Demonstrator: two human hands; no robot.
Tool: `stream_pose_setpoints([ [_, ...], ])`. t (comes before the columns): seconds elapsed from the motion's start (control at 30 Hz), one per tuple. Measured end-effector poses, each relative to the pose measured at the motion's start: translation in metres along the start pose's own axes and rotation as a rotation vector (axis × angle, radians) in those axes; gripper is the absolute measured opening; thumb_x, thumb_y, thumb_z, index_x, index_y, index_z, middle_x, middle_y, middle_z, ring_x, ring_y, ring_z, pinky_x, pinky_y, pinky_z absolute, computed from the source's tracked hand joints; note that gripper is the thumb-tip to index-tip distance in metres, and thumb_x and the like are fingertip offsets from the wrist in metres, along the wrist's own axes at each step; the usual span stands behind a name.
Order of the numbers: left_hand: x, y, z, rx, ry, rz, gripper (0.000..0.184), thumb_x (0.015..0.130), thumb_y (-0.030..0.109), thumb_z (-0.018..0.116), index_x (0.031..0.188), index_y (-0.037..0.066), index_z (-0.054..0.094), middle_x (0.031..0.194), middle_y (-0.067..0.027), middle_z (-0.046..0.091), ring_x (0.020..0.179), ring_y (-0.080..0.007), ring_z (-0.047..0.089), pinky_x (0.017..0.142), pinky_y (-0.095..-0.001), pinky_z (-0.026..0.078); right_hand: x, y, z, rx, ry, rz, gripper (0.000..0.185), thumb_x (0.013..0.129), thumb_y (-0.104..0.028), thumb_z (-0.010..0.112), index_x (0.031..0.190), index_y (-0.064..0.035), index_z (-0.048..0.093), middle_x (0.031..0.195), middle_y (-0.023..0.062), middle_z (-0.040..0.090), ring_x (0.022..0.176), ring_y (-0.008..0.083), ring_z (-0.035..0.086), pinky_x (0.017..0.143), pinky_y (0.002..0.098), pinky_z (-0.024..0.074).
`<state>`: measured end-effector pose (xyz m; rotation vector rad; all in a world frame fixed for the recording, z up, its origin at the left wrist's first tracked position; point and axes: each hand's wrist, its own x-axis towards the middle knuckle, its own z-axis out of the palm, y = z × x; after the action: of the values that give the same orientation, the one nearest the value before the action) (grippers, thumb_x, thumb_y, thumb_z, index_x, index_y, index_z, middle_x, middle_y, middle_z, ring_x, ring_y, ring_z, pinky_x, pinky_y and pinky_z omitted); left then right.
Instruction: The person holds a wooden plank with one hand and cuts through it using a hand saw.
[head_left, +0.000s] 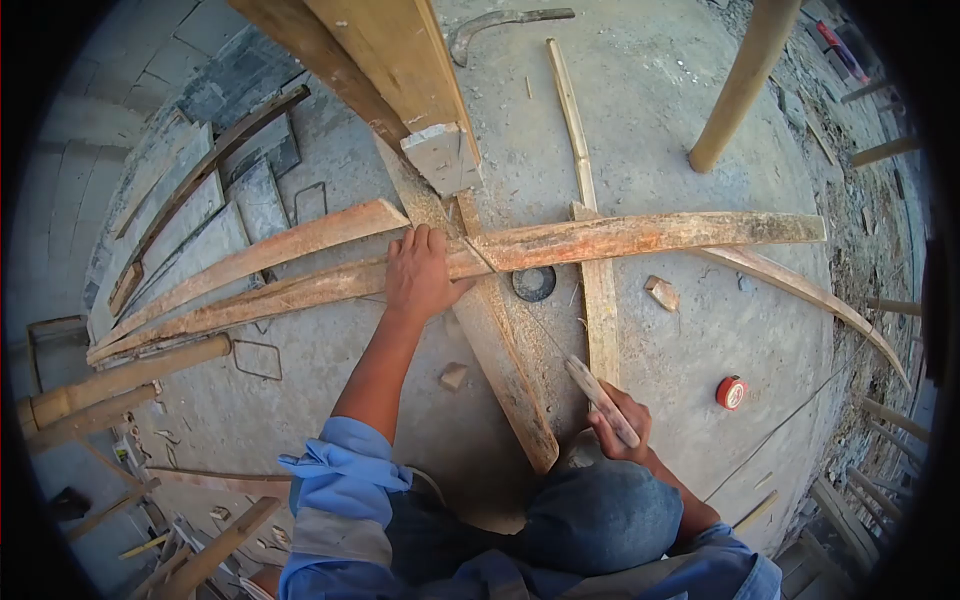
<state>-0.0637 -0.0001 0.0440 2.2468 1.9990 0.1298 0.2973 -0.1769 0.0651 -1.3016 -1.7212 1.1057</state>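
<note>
A long wooden board point(620, 238) lies crosswise over other planks on the floor. My left hand point(420, 268) grips it near the middle, fingers over its far edge and thumb pointing right. My right hand point(622, 422) is closed around the pale handle of a handsaw point(588, 382). The saw's thin blade, seen nearly edge-on, runs up and left to a slanted cut line in the board, just right of my left hand. A supporting plank point(505, 365) with sawdust on it slopes beneath the board.
A red tape measure point(732, 392) lies on the right. Wood offcuts point(661, 292) and a black ring point(533, 284) rest on the concrete. A thick post point(440, 150) stands ahead, with a round pole point(735, 100) at the right. Another narrow plank point(602, 320) supports the board.
</note>
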Motion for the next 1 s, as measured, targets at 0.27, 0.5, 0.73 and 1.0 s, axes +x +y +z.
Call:
stream_pose_setpoints([
  [0.27,-0.002,0.002,-0.004,-0.010,0.009,0.006,0.076,0.067,0.055,0.093,0.112,0.005,0.058,0.113,-0.0132,0.057,0.113,-0.0328,0.055,0.095,-0.0470,0.042,0.128,0.002,0.078,0.112,0.045,-0.091,0.044,0.094,-0.018,0.079,0.129,0.0071,0.068,0.103,0.0231,0.077,0.086,0.0266,0.079,0.076,0.0349,0.0606],
  [0.5,0.001,0.000,-0.001,-0.007,-0.007,-0.010,0.072,0.069,0.053,0.093,0.111,0.006,0.058,0.113,-0.0128,0.058,0.114,-0.0316,0.055,0.097,-0.0474,0.041,-0.019,0.002,-0.017,-0.066,-0.014,-0.005,0.051,0.091,-0.018,0.082,0.132,0.0077,0.066,0.107,0.0235,0.077,0.087,0.0263,0.080,0.075,0.0333,0.0612],
  [0.73,-0.001,0.004,-0.003,0.011,0.004,0.010,0.077,0.068,0.054,0.093,0.114,0.004,0.057,0.115,-0.0145,0.057,0.115,-0.0335,0.055,0.097,-0.0472,0.042,0.127,-0.003,0.076,0.049,0.015,-0.083,0.050,0.093,-0.018,0.081,0.133,0.0071,0.065,0.110,0.0234,0.076,0.091,0.0301,0.079,0.076,0.0348,0.0617],
  [1.0,-0.002,0.002,-0.001,0.038,-0.004,0.010,0.071,0.070,0.051,0.092,0.111,0.005,0.059,0.115,-0.0122,0.058,0.114,-0.0310,0.055,0.095,-0.0461,0.041,-0.016,0.000,-0.015,-0.025,-0.050,-0.035,0.051,0.090,-0.016,0.082,0.133,0.0080,0.065,0.108,0.0235,0.078,0.085,0.0301,0.080,0.076,0.0352,0.0624],
])
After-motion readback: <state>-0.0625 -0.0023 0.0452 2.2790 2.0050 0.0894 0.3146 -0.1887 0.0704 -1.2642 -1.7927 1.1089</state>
